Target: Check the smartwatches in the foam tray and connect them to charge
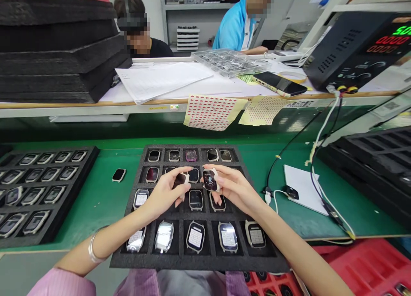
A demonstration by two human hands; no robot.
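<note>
Over a black foam tray (199, 261) of smartwatch cases, both my hands are raised close together. My left hand (167, 189) grips a smartwatch case (180, 180) with a dark face, partly covered by the fingers. Between the fingers of my right hand (233, 185) is another smartwatch case (210, 179), its screen lit with small coloured marks. Below them, several strapless watch cases sit in the tray's compartments. In the front row, cases such as this one (195, 237) show a light label or screen. A dark-faced case (196, 199) lies between my hands.
Another foam tray of watches (93, 159) lies left, with a loose watch (119, 175) beside it. At right are a charging cable with a black puck (292, 192), white paper (302, 180) and a power supply (353, 48). Two people sit beyond the shelf, which holds a phone (279, 83).
</note>
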